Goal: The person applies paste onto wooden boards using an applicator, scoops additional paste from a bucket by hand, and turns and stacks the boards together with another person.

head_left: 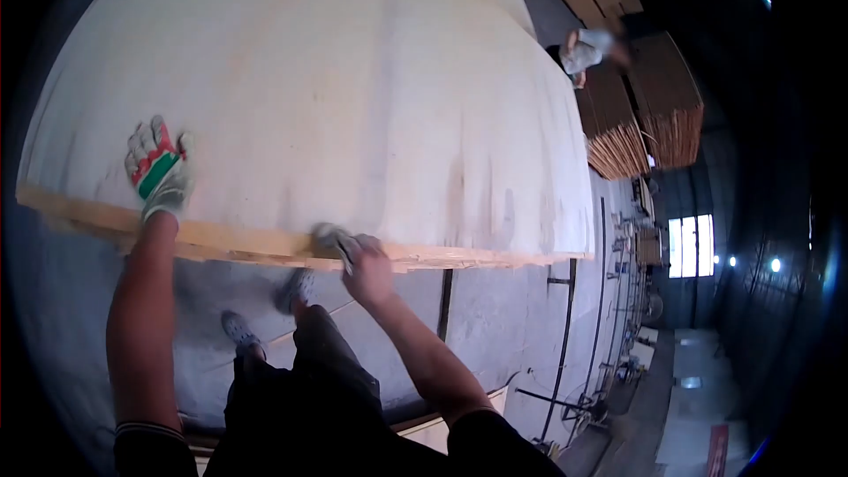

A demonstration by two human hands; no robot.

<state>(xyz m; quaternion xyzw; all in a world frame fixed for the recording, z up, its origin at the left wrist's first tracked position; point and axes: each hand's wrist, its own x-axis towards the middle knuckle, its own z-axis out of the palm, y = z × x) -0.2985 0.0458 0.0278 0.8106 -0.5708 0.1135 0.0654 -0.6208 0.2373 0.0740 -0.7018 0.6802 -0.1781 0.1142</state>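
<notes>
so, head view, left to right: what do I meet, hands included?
Gloved left hand → left shoe → right shoe → right hand → another person → bright opening. The big pale board is left out of the order: it spans under both hands.

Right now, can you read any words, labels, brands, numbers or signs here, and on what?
None can be read.
Red strip, lower right: any writing is too blurred to read.
Left glove: red and green bands, no legible lettering.
Pale sheet: stains, no legible text.
</notes>
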